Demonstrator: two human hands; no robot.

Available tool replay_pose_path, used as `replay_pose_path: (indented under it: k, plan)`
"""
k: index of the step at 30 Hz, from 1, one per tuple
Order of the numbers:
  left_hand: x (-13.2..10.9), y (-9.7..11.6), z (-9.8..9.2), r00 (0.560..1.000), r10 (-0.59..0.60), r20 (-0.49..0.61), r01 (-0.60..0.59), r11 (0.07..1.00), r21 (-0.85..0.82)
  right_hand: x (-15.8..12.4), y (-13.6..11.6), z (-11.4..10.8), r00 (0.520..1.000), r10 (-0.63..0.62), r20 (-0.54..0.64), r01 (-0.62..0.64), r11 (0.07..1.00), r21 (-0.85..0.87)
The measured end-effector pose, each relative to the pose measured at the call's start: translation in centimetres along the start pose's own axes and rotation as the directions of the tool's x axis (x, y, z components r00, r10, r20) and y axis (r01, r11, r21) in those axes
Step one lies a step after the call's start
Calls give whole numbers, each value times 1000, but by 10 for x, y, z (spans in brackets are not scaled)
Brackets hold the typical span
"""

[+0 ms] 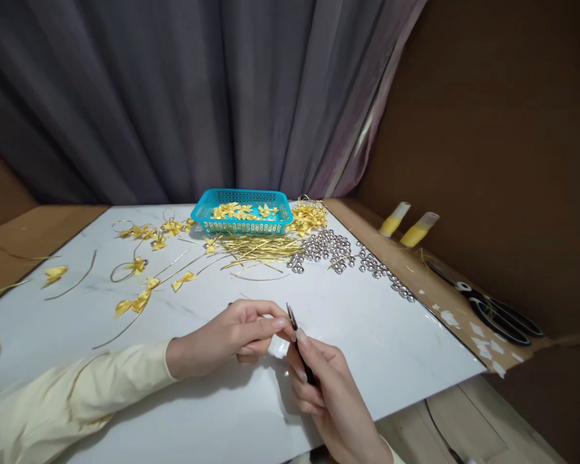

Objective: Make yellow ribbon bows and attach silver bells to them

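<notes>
Near the front of the white table, my right hand [328,386] is wrapped round a small dark tool with a slim pointed metal end [290,314]; whether it is snips or tweezers I cannot tell. My left hand [244,330] is closed in a pinch, its fingertips beside the tool's point. What lies between those fingertips is too small to make out. Beyond the hands are a bundle of gold cords [258,250] and a spread of small silver metal rings [326,248]. To the left lie yellow ribbon bows [142,299], some with gold cord attached.
A blue plastic basket [200,222] with yellow bows stands at the back, beside a heap of bows with cords [309,218]. On the brown right-hand strip are two yellow-filled tubes [419,229], black-handled scissors [493,312] and white scraps [483,348]. A grey curtain [188,96] hangs behind.
</notes>
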State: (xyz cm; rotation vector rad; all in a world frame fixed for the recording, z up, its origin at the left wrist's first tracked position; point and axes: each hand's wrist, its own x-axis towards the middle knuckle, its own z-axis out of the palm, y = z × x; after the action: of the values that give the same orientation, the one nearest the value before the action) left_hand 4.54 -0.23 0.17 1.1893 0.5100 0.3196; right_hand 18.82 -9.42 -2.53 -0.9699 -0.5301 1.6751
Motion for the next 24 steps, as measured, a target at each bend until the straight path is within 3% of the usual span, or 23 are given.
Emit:
replay_pose_path:
  k: [24]
  plan:
    - [0,0,-1,998,-53,-19,53,998,23,7,9,0,993,-119,-19,118,993,-21]
